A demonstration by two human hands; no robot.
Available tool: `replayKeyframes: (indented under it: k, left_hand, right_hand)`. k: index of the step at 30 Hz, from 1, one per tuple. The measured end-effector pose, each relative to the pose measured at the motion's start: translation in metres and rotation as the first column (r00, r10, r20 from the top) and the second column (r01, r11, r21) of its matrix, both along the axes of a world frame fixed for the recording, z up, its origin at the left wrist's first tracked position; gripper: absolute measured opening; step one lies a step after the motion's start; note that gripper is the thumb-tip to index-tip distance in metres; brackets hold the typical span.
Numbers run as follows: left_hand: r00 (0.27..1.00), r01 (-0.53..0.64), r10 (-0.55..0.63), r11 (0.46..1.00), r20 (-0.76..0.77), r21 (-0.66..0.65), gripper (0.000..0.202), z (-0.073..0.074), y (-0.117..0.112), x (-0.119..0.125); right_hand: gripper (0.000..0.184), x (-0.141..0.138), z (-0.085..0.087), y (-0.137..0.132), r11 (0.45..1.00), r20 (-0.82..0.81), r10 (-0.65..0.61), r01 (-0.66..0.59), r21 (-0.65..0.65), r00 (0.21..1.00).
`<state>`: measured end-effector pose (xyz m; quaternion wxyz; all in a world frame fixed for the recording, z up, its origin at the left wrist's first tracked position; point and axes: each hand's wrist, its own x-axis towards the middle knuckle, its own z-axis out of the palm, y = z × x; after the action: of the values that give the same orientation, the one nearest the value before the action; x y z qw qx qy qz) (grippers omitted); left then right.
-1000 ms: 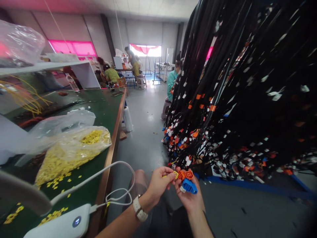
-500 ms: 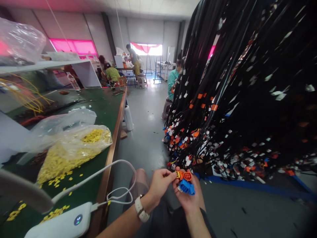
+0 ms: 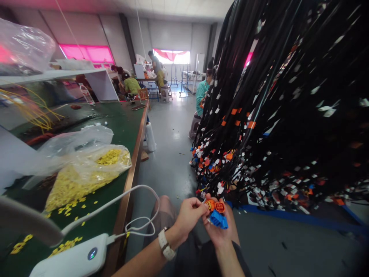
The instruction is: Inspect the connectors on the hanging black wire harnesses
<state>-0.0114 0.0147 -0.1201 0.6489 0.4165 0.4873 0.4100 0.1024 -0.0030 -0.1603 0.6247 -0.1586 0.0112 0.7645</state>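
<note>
To the right of the bench point(image 3: 123, 119), I see the right hand point(image 3: 220, 235) curled around 2 orange connectors point(image 3: 220, 207) and 1 blue connector point(image 3: 219, 220). The left hand point(image 3: 188, 216) has thumb and finger pinched together on 1 yellow piece point(image 3: 209, 206), which shows just beyond their tips, against 1 orange face. It seems nearly in; if fully, I cannot tell. The other orange face shows no yellow. On the bench, many loose pieces point(image 3: 67, 209) lie.

On the table point(image 3: 125, 125), left of the 2 hands point(image 3: 188, 216) point(image 3: 218, 235), the filled bag point(image 3: 88, 161) lies behind the power bank point(image 3: 67, 257).
</note>
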Motion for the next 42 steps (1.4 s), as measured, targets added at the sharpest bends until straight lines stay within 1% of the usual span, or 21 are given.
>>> replayKeyframes:
  k: [2, 4, 7, 11, 13, 16, 18, 20, 24, 27, 29, 31, 33, 34, 37, 39, 40, 42]
  left_hand:
    - [0.999, 0.033, -0.032, 0.998, 0.033, -0.048, 0.028, -0.003, 0.002, -0.003]
    - [0.991, 0.111, -0.102, 0.988, 0.09, -0.103, 0.035, -0.006, 0.004, -0.007]
    - [0.969, 0.21, -0.188, 0.969, 0.163, -0.129, 0.04, -0.009, 0.007, -0.011]
    - [0.954, 0.242, -0.209, 0.96, 0.213, -0.142, 0.041, -0.01, 0.009, -0.011]
    - [0.953, 0.239, -0.208, 0.963, 0.223, -0.124, 0.044, -0.01, 0.008, -0.01]
    - [0.958, 0.217, -0.204, 0.975, 0.202, -0.047, 0.047, -0.009, 0.008, -0.01]
    - [0.964, 0.204, -0.2, 0.979, 0.177, 0.0, 0.045, -0.009, 0.007, -0.01]
    - [0.966, 0.195, -0.195, 0.981, 0.168, 0.019, 0.04, -0.008, 0.006, -0.01]
    - [0.975, 0.121, -0.126, 0.992, 0.184, 0.036, 0.035, -0.004, 0.003, -0.006]
    - [0.979, 0.054, -0.074, 0.993, 0.187, 0.109, 0.029, -0.004, 0.002, -0.003]
    - [0.986, 0.054, -0.078, 0.985, 0.148, 0.162, 0.027, -0.006, 0.002, -0.003]
    - [0.995, 0.084, -0.095, 0.971, 0.039, 0.224, 0.032, -0.008, 0.004, -0.005]
    - [0.987, 0.148, -0.123, 0.941, -0.1, 0.303, 0.042, -0.007, 0.007, -0.009]
    - [0.975, 0.198, -0.148, 0.919, -0.166, 0.34, 0.043, -0.006, 0.008, -0.011]
    - [0.921, 0.349, -0.223, 0.836, -0.32, 0.424, 0.035, 0.001, 0.01, -0.019]
    - [0.892, 0.405, -0.235, 0.795, -0.386, 0.452, 0.032, 0.007, 0.009, -0.022]
    - [0.884, 0.417, -0.234, 0.786, -0.405, 0.456, 0.03, 0.01, 0.009, -0.023]
    - [0.882, 0.417, -0.231, 0.789, -0.411, 0.452, 0.026, 0.014, 0.008, -0.023]
  right_hand:
    - [0.011, 0.0, 0.0, -0.002, 1.0, -0.008, 0.017, -0.017, 0.012, 1.0]
    - [0.014, 0.001, 0.0, -0.003, 0.999, -0.017, 0.035, -0.034, 0.027, 0.999]
    - [0.016, 0.0, 0.002, -0.005, 0.998, -0.032, 0.049, -0.048, 0.037, 0.998]
    - [0.015, -0.003, 0.006, -0.006, 0.998, -0.051, 0.05, -0.049, 0.033, 0.997]
    - [0.015, -0.004, 0.007, -0.005, 0.999, -0.048, 0.039, -0.037, 0.032, 0.998]
    - [0.013, -0.006, 0.008, -0.005, 1.0, -0.024, 0.009, -0.009, 0.01, 1.0]
    - [0.013, -0.007, 0.008, -0.005, 1.0, -0.008, -0.012, 0.012, -0.007, 1.0]
    - [0.013, -0.008, 0.008, -0.005, 1.0, -0.002, -0.021, 0.02, -0.014, 1.0]
    - [0.016, -0.01, 0.009, -0.005, 0.999, -0.015, -0.04, 0.04, -0.026, 0.999]
    - [0.017, -0.01, 0.01, -0.004, 0.998, -0.039, -0.052, 0.05, -0.046, 0.998]
    - [0.016, -0.008, 0.01, -0.004, 0.998, -0.035, -0.028, 0.026, -0.057, 0.999]
    - [0.014, -0.003, 0.01, -0.004, 0.998, 0.004, 0.015, -0.015, -0.068, 1.0]
    - [0.013, 0.002, 0.01, -0.004, 0.995, 0.055, 0.06, -0.056, -0.083, 0.997]
    - [0.013, 0.005, 0.01, -0.005, 0.993, 0.078, 0.084, -0.077, -0.089, 0.993]
    - [0.014, 0.012, 0.009, -0.006, 0.987, 0.123, 0.146, -0.136, -0.084, 0.982]
    - [0.015, 0.016, 0.008, -0.006, 0.982, 0.152, 0.185, -0.176, -0.074, 0.971]
    - [0.016, 0.017, 0.008, -0.006, 0.979, 0.165, 0.201, -0.192, -0.071, 0.966]
    - [0.021, 0.02, 0.008, -0.006, 0.973, 0.187, 0.23, -0.221, -0.065, 0.955]
